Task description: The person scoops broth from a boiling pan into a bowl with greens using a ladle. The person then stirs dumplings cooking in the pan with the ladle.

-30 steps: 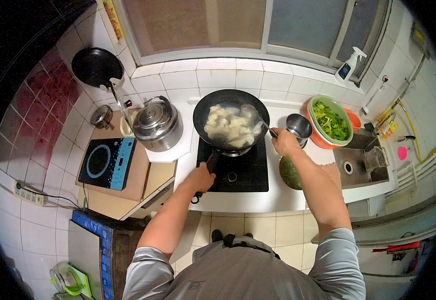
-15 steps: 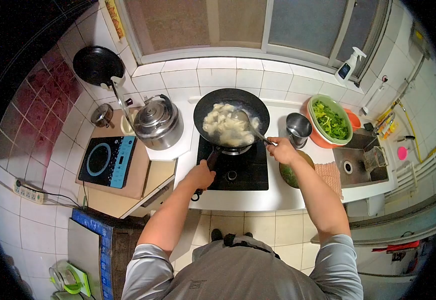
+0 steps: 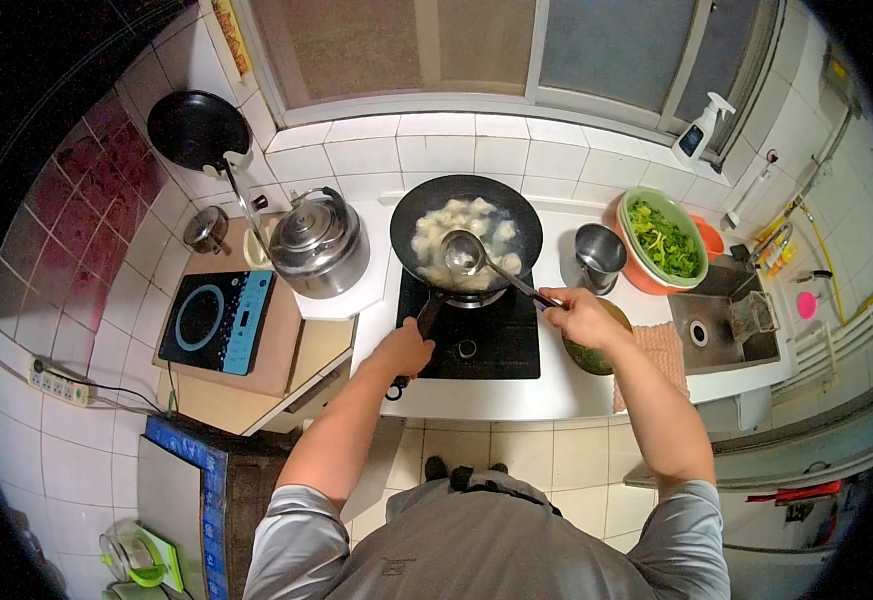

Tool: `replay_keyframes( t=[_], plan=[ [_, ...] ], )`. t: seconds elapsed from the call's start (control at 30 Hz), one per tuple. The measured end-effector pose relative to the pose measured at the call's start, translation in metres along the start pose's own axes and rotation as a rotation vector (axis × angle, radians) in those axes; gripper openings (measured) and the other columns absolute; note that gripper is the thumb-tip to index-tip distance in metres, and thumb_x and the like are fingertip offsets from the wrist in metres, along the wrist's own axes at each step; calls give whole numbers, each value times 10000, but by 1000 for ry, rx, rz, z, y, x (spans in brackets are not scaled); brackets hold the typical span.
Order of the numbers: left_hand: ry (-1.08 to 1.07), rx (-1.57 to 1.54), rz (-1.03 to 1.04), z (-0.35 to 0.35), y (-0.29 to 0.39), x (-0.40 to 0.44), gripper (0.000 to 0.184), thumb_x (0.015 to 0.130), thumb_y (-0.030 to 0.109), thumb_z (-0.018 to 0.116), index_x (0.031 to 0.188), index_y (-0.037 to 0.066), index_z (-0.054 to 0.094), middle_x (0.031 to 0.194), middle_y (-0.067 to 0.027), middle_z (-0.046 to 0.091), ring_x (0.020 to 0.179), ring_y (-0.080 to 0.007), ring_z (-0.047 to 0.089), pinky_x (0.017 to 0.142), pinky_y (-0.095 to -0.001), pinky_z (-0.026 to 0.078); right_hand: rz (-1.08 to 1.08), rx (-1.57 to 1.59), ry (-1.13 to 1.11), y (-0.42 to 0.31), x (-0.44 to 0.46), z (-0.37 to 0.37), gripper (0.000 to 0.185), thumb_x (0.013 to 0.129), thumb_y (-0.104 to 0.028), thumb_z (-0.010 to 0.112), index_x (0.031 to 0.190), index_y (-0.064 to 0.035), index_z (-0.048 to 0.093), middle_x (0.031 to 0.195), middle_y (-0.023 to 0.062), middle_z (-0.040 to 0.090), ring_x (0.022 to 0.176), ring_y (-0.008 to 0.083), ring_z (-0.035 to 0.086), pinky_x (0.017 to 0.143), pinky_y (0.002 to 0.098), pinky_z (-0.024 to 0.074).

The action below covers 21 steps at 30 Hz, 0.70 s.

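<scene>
A black wok (image 3: 406, 235) stands on the black cooktop (image 3: 496, 350), with pale lumps of food (image 3: 476, 215) in cloudy liquid inside it. My left hand (image 3: 403, 350) is wrapped round the wok's dark handle, on the near side of the pan. Coming in from the right, my right hand (image 3: 578, 316) grips the handle of a metal ladle (image 3: 464, 253). The ladle's bowl is over the front middle of the wok, among the food; whether it touches the liquid is hard to tell.
A metal kettle (image 3: 318, 245) and a blue-edged induction plate (image 3: 218, 320) are at left. To the right are a metal cup (image 3: 598, 255), a green round object (image 3: 588, 358), a pink cloth (image 3: 653, 360), a bowl of leafy greens (image 3: 664, 240) and the sink (image 3: 736, 335).
The ladle's bowl has moved from the right side of the wok to the left and nearer me, and now shows its round opening. The food lies more spread out. My left hand stays on the handle.
</scene>
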<state>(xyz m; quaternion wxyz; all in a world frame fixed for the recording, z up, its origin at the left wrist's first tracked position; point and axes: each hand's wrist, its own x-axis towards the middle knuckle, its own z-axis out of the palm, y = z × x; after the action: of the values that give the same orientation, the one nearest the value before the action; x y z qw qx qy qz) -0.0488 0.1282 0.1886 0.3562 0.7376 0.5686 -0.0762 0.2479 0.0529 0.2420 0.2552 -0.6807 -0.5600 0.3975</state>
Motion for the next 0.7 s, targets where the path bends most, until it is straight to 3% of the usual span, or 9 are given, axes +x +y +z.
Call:
replay_keyframes(
  t=[0.13,0.23,0.33,0.6,0.7],
  plan=[
    [-7,-1,0,0,0,0,383,945,268,478,1088,-67,360,745,-218,671,672,-327,681,685,-402,538,-159,-161,25,4,-11,-9,432,841,-150,618,1256,-38,578,936,148,684,834,207,634,785,326,490],
    [8,20,10,0,-1,1,391,944,264,473,1106,-73,359,761,-226,671,677,-327,681,687,-397,538,-139,-159,-79,2,-13,-18,426,831,-162,624,1246,-73,588,974,173,682,888,278,656,829,356,491],
    [22,43,8,-1,3,-1,399,944,258,470,1127,-77,357,784,-239,671,694,-325,684,688,-397,538,-142,-318,-44,-4,-16,-18,410,828,-167,623,1227,-76,599,1010,206,670,936,343,647,854,385,491],
    [18,11,0,4,-5,6,480,927,296,533,1123,-119,393,832,-270,659,631,-323,680,653,-422,547,-128,-503,137,-1,-6,9,435,831,-156,598,1262,-103,577,1006,234,654,943,387,629,867,447,493],
    [-26,32,-40,2,-2,5,460,938,308,501,1138,-82,363,862,-268,668,840,-396,668,770,-439,530,-112,-517,209,10,1,20,459,837,-150,588,1293,-111,549,976,258,647,909,404,632,846,474,496]
  ],
)
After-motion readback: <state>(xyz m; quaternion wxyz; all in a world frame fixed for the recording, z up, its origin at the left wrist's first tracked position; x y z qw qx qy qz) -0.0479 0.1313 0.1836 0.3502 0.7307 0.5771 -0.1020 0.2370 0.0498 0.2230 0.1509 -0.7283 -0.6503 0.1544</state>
